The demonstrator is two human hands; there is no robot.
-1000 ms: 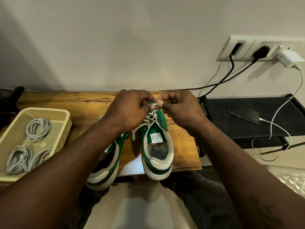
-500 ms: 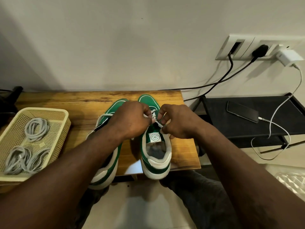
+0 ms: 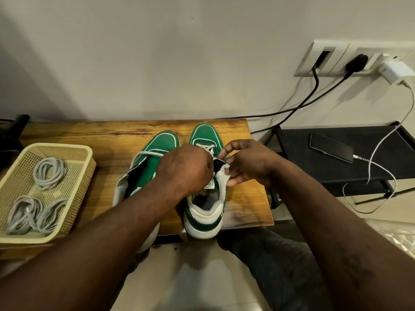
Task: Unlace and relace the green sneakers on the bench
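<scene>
The wooden tabletop (image 3: 89, 133), orange-brown with a streaky grain, carries everything. At its left end sits a pale yellow plastic basket (image 3: 74, 151) with perforated walls, holding coils of soft grey cord (spare laces, probably).

The green sneakers stand side by side at the right end, toes to the far wall and heels over the near edge. The left sneaker (image 3: 161, 144) lies open and slack, one white lace looped loosely across it. The right sneaker (image 3: 205, 223), smooth green panels over a thick white sole and padded collar, was tipped up a second ago with both hands over its toe. Now it sits flat, and the hands have drawn nearer, to the top eyelets. That suggests the lacing of this shoe is near its upper end.

The left hand (image 3: 186, 169) is curled tight over the tongue, its fingers hidden, so I cannot tell what it holds. The right hand (image 3: 249, 162) pinches the white eyelet flap (image 3: 222, 173) and bends it outward. The flat white lace (image 3: 208, 149) crosses just beyond.
</scene>
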